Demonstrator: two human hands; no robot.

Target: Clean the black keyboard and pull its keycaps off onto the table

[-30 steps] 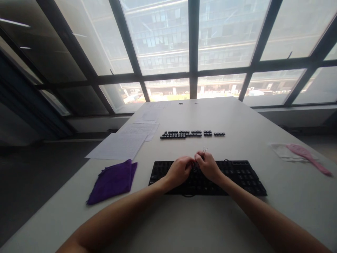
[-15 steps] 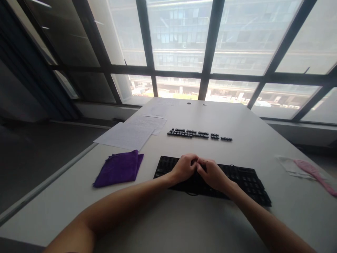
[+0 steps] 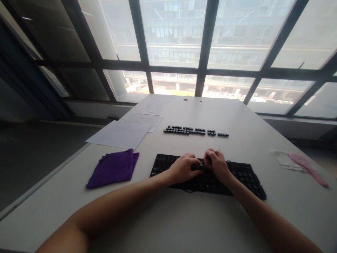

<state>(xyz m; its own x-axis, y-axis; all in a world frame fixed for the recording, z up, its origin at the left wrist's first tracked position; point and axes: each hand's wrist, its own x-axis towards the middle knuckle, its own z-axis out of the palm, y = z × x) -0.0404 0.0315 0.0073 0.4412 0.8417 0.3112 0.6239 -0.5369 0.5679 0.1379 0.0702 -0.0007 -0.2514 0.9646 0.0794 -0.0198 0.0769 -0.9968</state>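
A black keyboard (image 3: 244, 179) lies across the front of the table, and both hands are over its middle. My right hand (image 3: 217, 167) is closed on a thin, light wire tool (image 3: 219, 149). One end of the tool sticks out above the fingers, while the other points down and left toward my left hand. My left hand (image 3: 184, 169) rests over the keyboard with curled fingers and thumb drawn together near the tool's tip. What its fingers pinch, if anything, is too dark and small to make out.
Behind the keyboard, loose black keycaps (image 3: 184, 130) stand in rows. A folded purple cloth (image 3: 112, 169) lies to the left, with paper sheets (image 3: 121, 134) beyond it. At the right are a pink brush-like item (image 3: 306, 165) and a white cloth (image 3: 281, 160). Windows stand behind the table.
My hands, together before, have moved slightly apart. The wire tool now shows in my right hand, which has turned and risen a little. The camera view has shifted slightly.
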